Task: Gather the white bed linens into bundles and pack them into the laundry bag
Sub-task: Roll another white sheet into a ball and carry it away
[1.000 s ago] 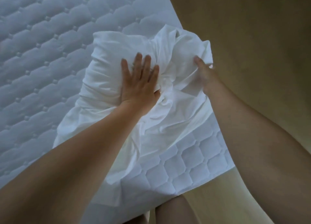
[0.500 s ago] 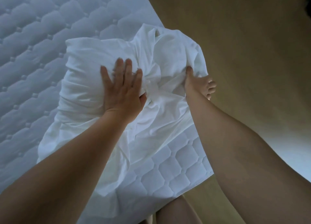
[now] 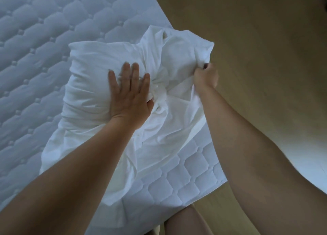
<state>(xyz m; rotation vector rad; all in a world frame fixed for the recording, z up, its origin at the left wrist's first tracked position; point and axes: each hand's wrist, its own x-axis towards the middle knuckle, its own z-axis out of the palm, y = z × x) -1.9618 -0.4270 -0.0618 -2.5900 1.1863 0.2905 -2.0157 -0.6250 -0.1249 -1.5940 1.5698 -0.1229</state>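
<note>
quilted white mattress [image 3: 35, 61] fills the left side of the view. near its corner lies the white linen [image 3: 92, 70], crumpled into a loose heap on the mattress. the left hand [image 3: 130, 96] lies flat on the heap with straight, spread fingers and presses it down. the right hand [image 3: 205, 76] is closed around a fold at the right edge of the linen, above the wooden floor [image 3: 265, 49]. i judge the step is gathering: the bundle looks half made, and next the gripped edge should fold over toward the pressing hand. no laundry bag or other container is visible, so nothing looks packed yet.
</note>
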